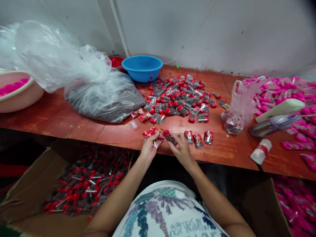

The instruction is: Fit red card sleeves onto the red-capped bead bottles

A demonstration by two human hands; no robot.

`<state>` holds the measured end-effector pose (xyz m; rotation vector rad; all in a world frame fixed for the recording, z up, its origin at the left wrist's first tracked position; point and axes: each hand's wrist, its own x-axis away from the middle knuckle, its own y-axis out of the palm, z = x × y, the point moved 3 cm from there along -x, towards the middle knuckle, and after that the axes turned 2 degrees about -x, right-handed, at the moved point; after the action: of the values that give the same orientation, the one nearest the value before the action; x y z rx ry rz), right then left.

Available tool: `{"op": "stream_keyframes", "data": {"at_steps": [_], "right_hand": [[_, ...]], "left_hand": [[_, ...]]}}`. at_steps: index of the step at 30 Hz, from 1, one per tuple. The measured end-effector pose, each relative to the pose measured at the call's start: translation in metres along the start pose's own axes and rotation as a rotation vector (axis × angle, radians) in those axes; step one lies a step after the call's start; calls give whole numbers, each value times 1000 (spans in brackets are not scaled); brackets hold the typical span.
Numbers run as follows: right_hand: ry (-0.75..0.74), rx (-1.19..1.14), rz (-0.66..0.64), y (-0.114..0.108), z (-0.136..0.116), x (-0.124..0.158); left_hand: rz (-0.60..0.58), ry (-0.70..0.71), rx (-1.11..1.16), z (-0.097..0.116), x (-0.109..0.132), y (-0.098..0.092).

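Observation:
At the table's front edge, my left hand is closed on red printed wrappers; how many it holds is unclear. My right hand pinches a small clear container with a red cap, filled with dark beads. The container's capped end is close beside the wrappers; I cannot tell whether it is inside one. Just right of my right hand lie three wrapped containers. Beyond my hands spreads a heap of red-capped containers. More red wrappers lie left of the heap.
A large plastic bag of dark beads sits left, near a blue basin. At right are a small plastic bag, a bottle, a white roll and pink packs. Below stands a cardboard box of red-capped containers.

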<state>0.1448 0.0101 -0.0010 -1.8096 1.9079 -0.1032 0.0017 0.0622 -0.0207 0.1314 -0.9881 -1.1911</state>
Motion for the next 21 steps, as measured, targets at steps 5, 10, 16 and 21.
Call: {"op": "stream_keyframes", "data": {"at_steps": [5, 10, 16, 21], "right_hand": [[71, -106, -48, -3, 3, 3], [151, -202, -5, -5, 1, 5], [160, -288, -10, -4, 0, 7], [115, -285, 76, -6, -5, 13]], "left_hand": [[-50, 88, -29, 3, 7, 4], [-136, 149, -91, 6, 16, 11], [-212, 213, -206, 4, 23, 16], [-329, 156, -300, 7, 29, 20]]}}
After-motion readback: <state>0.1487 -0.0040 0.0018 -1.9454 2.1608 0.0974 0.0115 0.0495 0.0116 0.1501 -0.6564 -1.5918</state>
